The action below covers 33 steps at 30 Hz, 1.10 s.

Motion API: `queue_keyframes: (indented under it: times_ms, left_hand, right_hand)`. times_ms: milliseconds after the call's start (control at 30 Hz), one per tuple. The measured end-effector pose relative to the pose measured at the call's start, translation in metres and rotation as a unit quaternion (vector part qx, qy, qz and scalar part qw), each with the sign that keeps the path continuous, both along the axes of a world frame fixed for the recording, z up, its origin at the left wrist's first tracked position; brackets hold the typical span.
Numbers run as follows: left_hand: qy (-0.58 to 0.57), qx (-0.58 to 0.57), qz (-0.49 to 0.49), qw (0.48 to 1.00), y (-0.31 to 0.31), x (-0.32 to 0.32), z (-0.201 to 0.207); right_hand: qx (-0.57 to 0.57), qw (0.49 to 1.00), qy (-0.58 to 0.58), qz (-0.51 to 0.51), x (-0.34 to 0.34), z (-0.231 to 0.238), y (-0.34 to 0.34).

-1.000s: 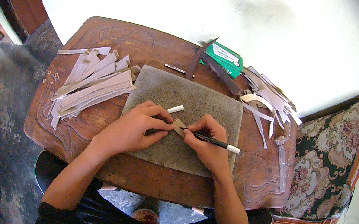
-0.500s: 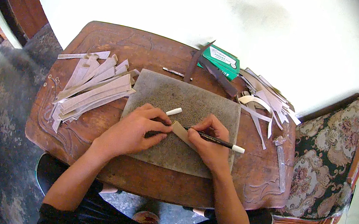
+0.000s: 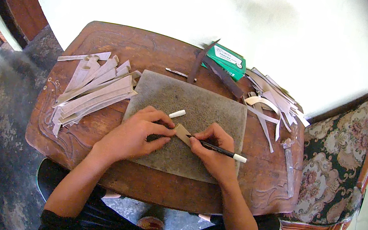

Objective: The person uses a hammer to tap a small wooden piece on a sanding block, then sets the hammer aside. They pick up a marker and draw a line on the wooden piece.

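On the grey mat (image 3: 213, 110), a short tan strip (image 3: 183, 132) lies tilted between my two hands. My left hand (image 3: 139, 129) pinches the strip's upper end with its fingertips. A white cap-like piece (image 3: 177, 113) sticks out beside the left index finger; whether the hand holds it is unclear. In my right hand (image 3: 214, 151) is a slim black marker (image 3: 217, 148) with a white end, gripped like a pen. Its tip meets the strip's face or edge near the middle. The right thumb and fingers cover the strip's lower part.
A pile of pale strips (image 3: 96, 91) lies on the carved wooden table (image 3: 123, 40) at left. More curled strips (image 3: 275, 103) lie at right. Behind the mat are a green box (image 3: 226, 60), dark strips (image 3: 223, 79) and a thin metal-like tool (image 3: 181, 74). A floral chair (image 3: 330, 162) stands at right.
The marker has shifted slightly down and to the left, and its tip now shows against the strip. My left hand keeps nearly the same place.
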State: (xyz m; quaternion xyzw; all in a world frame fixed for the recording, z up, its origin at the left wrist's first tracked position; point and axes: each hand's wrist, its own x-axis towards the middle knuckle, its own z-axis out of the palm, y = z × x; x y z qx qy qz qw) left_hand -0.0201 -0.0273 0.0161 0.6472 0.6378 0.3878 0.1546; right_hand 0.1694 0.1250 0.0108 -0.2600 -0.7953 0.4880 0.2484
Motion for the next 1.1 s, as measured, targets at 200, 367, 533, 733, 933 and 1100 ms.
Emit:
queue_keyframes:
  times_ms: [200,367,533,733,933,1100]
  left_hand:
    - [-0.001,-0.005,0.005,1.0,-0.0013,-0.0003,-0.0006]
    - [-0.011,-0.01,0.001,1.0,-0.0003,-0.0004,-0.0001]
    - [-0.001,-0.014,0.004,1.0,-0.0015,-0.0002,0.0023]
    - [-0.001,-0.011,0.006,1.0,-0.001,0.0001,0.002]
    - [0.0,-0.003,0.004,1.0,-0.0006,-0.0004,0.0006]
    - [-0.002,-0.005,0.004,1.0,-0.0006,-0.0008,-0.0006]
  right_hand:
    - [0.03,0.999,-0.008,0.029,0.0014,-0.0024,0.0029]
    - [0.017,1.0,-0.013,0.018,0.0012,-0.001,0.0018]
    - [0.009,1.0,-0.005,0.01,-0.0007,-0.0017,0.0013]
    - [0.014,1.0,-0.01,0.01,-0.0003,-0.0029,0.0017]
    - [-0.003,1.0,0.004,0.012,-0.0007,-0.0038,0.0014]
    - [0.015,1.0,0.002,0.013,-0.0014,-0.0024,0.0011]
